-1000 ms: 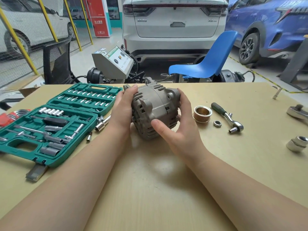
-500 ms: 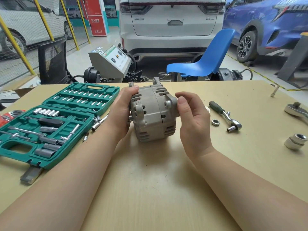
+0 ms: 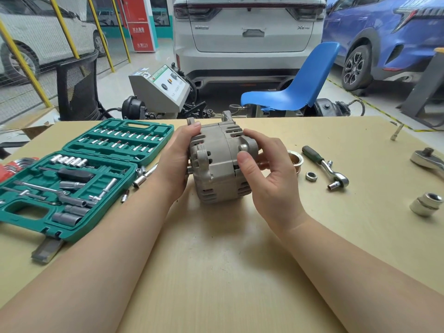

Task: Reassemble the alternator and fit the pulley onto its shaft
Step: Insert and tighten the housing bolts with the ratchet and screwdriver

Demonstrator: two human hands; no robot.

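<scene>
Both the left hand (image 3: pixel 176 162) and right hand (image 3: pixel 271 179) grasp the alternator (image 3: pixel 219 164) on a tan table (image 3: pixel 216 272); at twelve o'clock, a white car (image 3: pixel 247 37) reads perhaps "X6".

One head-worn wide-angle view looks forward and down from close above the near edge of the table (image 3: pixel 216 272), facing its far edge and the parked cars (image 3: pixel 247 32) beyond.

Beyond my tan wooden table (image 3: pixel 216 272) stands a blue plastic chair (image 3: pixel 295 87). Behind the chair sits a parked white car (image 3: pixel 247 32); left of it, a black mesh chair (image 3: pixel 77 85).
</scene>
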